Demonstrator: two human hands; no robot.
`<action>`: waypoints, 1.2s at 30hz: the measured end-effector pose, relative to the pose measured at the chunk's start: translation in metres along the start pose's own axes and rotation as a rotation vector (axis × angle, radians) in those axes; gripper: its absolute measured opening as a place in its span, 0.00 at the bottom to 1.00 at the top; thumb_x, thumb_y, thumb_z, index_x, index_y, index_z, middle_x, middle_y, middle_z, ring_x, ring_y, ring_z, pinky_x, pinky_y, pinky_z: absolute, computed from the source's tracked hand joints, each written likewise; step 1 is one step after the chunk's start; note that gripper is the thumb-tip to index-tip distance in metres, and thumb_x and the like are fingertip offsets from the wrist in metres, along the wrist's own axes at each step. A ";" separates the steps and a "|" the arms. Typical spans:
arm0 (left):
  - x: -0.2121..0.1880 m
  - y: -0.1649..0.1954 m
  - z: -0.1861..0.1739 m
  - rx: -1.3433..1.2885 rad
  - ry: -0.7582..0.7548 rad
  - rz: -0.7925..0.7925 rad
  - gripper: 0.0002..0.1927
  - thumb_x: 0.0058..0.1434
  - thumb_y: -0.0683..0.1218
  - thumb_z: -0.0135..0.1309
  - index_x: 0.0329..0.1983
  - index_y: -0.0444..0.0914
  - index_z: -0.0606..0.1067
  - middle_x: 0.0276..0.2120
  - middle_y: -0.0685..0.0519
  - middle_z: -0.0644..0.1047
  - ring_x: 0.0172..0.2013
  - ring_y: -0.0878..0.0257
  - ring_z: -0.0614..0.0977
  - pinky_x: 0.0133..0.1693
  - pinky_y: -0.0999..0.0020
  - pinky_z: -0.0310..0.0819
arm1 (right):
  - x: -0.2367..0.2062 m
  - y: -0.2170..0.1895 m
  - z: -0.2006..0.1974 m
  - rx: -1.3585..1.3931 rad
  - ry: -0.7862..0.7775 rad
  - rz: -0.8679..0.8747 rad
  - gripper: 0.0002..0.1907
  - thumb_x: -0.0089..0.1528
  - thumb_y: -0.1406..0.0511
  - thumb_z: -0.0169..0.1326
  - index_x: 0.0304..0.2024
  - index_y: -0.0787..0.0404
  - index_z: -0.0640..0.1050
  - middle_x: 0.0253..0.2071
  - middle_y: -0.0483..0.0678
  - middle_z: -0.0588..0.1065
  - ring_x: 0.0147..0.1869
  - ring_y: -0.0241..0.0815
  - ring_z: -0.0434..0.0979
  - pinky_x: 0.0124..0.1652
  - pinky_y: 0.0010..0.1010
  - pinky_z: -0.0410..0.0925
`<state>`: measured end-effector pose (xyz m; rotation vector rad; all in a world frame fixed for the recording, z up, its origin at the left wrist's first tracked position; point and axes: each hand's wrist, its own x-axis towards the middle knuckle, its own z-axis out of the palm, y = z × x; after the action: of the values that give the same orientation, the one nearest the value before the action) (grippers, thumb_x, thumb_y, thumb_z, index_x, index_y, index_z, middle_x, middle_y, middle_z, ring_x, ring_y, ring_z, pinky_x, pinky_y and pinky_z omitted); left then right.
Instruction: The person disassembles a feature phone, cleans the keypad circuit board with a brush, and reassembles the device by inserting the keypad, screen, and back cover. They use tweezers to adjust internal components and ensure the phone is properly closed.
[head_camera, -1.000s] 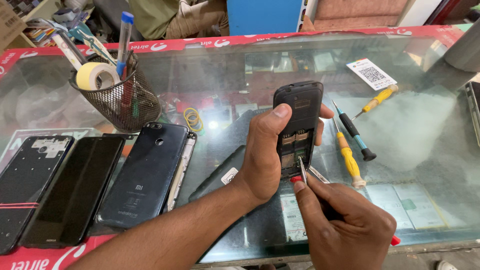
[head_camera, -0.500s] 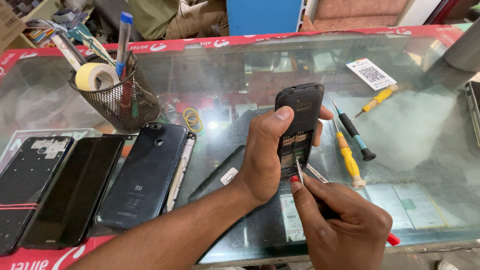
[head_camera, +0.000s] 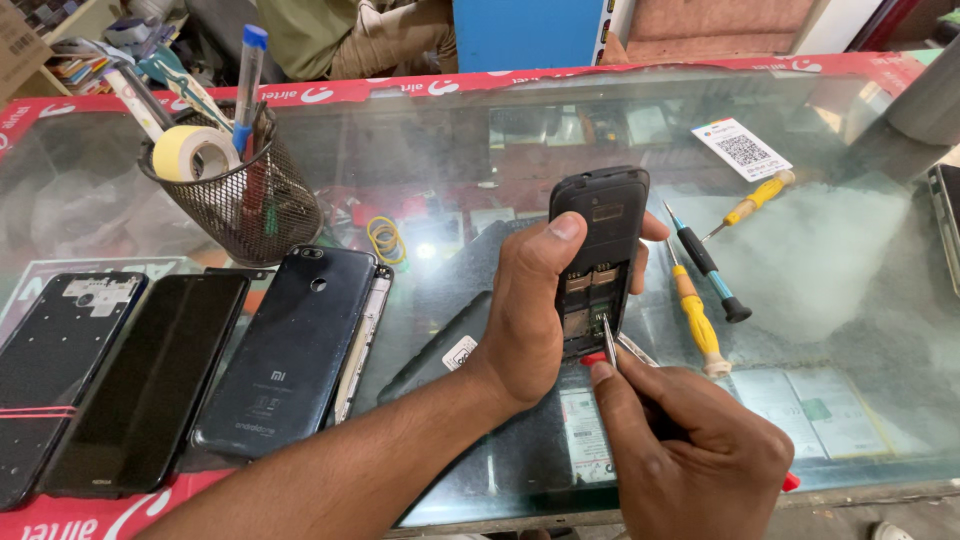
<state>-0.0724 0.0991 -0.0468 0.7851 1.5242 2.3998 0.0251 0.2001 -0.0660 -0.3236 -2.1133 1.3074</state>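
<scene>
1. Your left hand (head_camera: 525, 315) is closed around a small black phone (head_camera: 598, 250), holding it upright above the glass counter (head_camera: 850, 260), back cover off.
2. Your right hand (head_camera: 690, 450) pinches tweezers (head_camera: 610, 345), tips at the phone's lower slots.

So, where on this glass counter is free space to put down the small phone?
Bare glass lies right of the screwdrivers, below the white code card. Another free strip runs between the mesh cup and that card. The left side is crowded with three phones.

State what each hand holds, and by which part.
Left hand grips the small black phone by its sides, back open. Right hand pinches tweezers near the tips.
</scene>
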 end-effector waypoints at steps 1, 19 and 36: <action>0.000 0.000 0.000 0.010 -0.004 0.007 0.35 0.68 0.66 0.38 0.53 0.32 0.77 0.32 0.53 0.74 0.32 0.68 0.73 0.34 0.70 0.68 | 0.000 0.000 0.000 0.003 -0.005 -0.020 0.08 0.57 0.72 0.66 0.39 0.66 0.85 0.23 0.44 0.80 0.25 0.25 0.72 0.26 0.18 0.64; 0.000 0.000 -0.002 0.024 0.002 0.020 0.35 0.69 0.67 0.37 0.53 0.33 0.77 0.33 0.53 0.75 0.32 0.68 0.73 0.35 0.70 0.69 | 0.001 -0.004 -0.001 -0.041 -0.041 -0.116 0.07 0.56 0.72 0.65 0.38 0.66 0.85 0.20 0.45 0.78 0.23 0.25 0.72 0.24 0.21 0.62; 0.000 0.002 -0.001 0.023 -0.004 0.023 0.36 0.68 0.67 0.37 0.53 0.32 0.77 0.33 0.53 0.75 0.32 0.68 0.74 0.35 0.70 0.70 | 0.000 -0.003 -0.001 -0.012 -0.024 -0.022 0.08 0.57 0.72 0.65 0.39 0.66 0.86 0.18 0.44 0.77 0.23 0.25 0.69 0.23 0.21 0.59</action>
<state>-0.0728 0.0978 -0.0456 0.8161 1.5521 2.3992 0.0263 0.1994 -0.0626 -0.2902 -2.1395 1.2926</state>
